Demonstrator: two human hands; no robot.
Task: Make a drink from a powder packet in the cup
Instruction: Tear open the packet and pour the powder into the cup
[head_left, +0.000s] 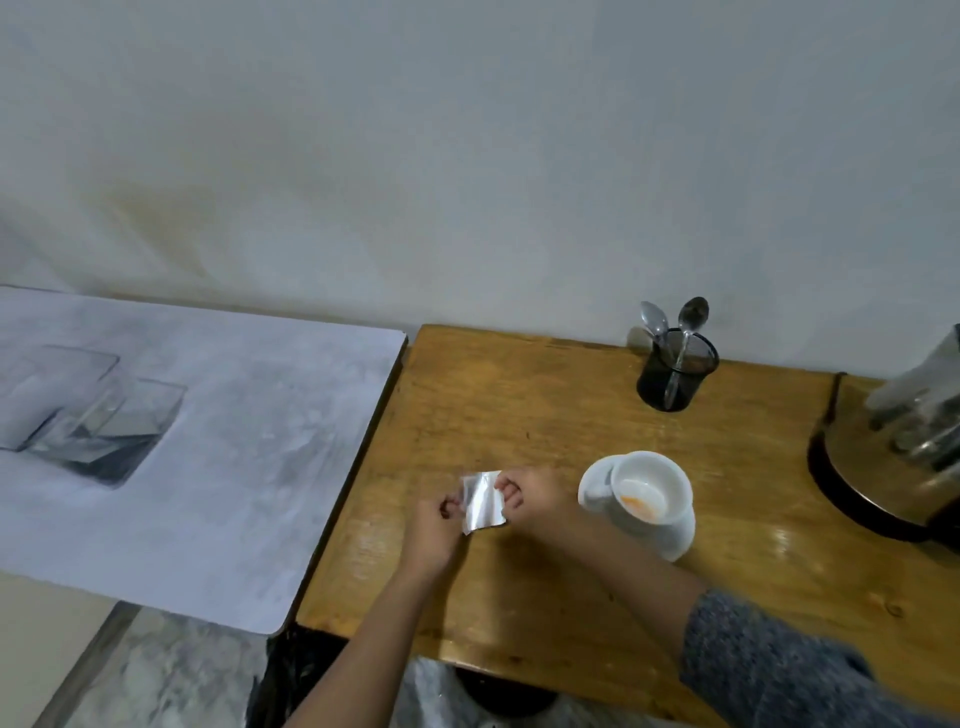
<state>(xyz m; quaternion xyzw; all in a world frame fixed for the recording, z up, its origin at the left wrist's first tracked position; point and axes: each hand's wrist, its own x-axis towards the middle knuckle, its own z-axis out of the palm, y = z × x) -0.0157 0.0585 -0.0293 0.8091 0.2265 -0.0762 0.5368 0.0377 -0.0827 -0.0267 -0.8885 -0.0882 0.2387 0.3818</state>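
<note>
A small silver foil packet (483, 501) is held above the wooden table (519, 405), stretched between both hands. My left hand (434, 530) pinches its left edge and my right hand (535, 501) pinches its right edge. Just to the right stands a white cup (652, 501) on a white saucer (592, 486). Orange powder (636, 501) lies in the bottom of the cup.
A black mesh holder (675, 371) with two spoons (691, 322) stands at the back of the table. A dark round tray (852, 478) with a clear glass vessel (919, 405) sits at the right edge. A white table (234, 441) with glass containers (78, 415) adjoins on the left.
</note>
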